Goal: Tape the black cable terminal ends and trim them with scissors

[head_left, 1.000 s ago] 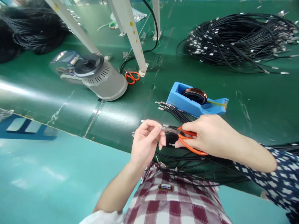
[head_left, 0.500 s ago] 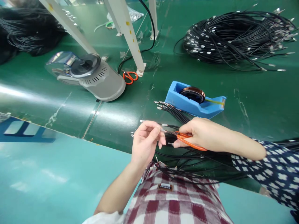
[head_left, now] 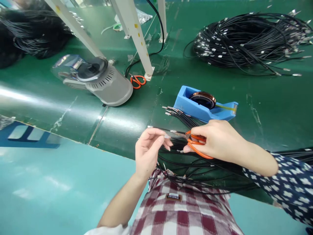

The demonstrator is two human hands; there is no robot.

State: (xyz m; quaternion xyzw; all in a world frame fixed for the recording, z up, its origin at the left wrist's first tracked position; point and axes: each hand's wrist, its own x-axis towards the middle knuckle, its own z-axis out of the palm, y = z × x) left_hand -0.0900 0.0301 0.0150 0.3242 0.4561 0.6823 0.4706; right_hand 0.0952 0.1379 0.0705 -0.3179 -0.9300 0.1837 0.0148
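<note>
My left hand point(head_left: 149, 148) pinches a small whitish piece point(head_left: 167, 136) between thumb and fingers, near the table's front edge. To its right, my right hand point(head_left: 215, 140) holds orange-handled scissors point(head_left: 199, 150) whose blades point left towards my left hand; the blades look slightly apart. Under and around both hands lie black cables point(head_left: 188, 163) with small pale tips. Behind the hands, more black cable ends point(head_left: 182, 117) lie in a bundle beside a blue tape dispenser point(head_left: 206, 109) that holds a brown roll.
A grey machine point(head_left: 110, 81) stands at the left, with other orange scissors point(head_left: 138, 82) beside it. White posts point(head_left: 140, 42) rise behind. A large black cable coil point(head_left: 249, 40) lies back right, dark bundles point(head_left: 36, 32) back left.
The scissors have opened a little and moved slightly away from my left hand. My left hand has shifted slightly left with the small whitish piece. The view has shifted slightly.
</note>
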